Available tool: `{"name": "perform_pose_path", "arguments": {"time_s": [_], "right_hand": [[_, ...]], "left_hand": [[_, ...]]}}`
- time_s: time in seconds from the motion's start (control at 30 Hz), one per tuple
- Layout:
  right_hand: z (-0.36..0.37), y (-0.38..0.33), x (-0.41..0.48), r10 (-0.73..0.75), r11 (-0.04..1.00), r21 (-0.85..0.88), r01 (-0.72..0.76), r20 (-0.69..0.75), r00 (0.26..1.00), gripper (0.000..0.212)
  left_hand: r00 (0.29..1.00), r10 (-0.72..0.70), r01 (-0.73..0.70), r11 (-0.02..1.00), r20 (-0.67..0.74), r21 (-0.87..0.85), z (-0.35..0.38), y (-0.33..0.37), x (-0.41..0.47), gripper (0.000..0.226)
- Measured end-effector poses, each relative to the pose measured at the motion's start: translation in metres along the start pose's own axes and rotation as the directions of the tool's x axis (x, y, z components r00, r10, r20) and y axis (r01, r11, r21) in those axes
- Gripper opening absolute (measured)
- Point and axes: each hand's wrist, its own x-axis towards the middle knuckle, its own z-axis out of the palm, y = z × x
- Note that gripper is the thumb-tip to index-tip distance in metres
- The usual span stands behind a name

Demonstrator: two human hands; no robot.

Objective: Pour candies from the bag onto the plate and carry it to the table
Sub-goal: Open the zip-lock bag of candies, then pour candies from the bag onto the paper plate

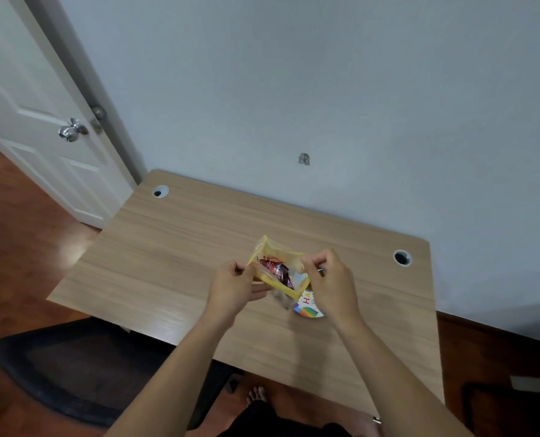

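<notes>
A clear bag with yellow edges [270,247] hangs over the wooden table [174,247], its mouth pulled wide. Red and purple wrapped candies [275,269] show inside it. My left hand [234,287] pinches the bag's left edge and my right hand [330,280] pinches its right edge. Below the bag lies a white paper plate with a rainbow print [308,309], mostly hidden by the bag and my right hand.
The table stands against a pale wall, with one cable hole at its back left [160,191] and another at the right [402,257]. A black mesh chair [73,367] sits at the lower left. A white door [41,121] stands at the left.
</notes>
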Motion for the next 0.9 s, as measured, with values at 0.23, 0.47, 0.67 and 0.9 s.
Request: {"name": "perform_pose_path", "arguments": {"time_s": [0.23, 0.47, 0.67, 0.9], "right_hand": [[-0.039, 0.0, 0.023, -0.146, 0.819, -0.523, 0.236, 0.208, 0.967, 0.017], [-0.044, -0.008, 0.025, -0.232, 0.841, -0.458, 0.29, 0.179, 0.956, 0.016], [-0.059, 0.001, 0.021, -0.239, 0.837, -0.405, 0.368, 0.336, 0.911, 0.014], [-0.075, -0.001, 0.015, -0.168, 0.972, -0.093, 0.214, 0.358, 0.919, 0.015]], "left_hand": [[0.997, -0.035, -0.028, 0.689, 0.072, 0.724, -0.031, 0.02, 0.009, 0.029], [0.864, -0.32, -0.057, 0.703, 0.387, 0.709, -0.053, 0.019, 0.015, 0.058], [0.922, 0.022, -0.309, 0.645, 0.387, 0.699, -0.074, -0.043, 0.052, 0.043], [0.558, 0.245, -0.823, 0.284, 0.793, 0.492, -0.01, -0.057, 0.046, 0.116]]}}
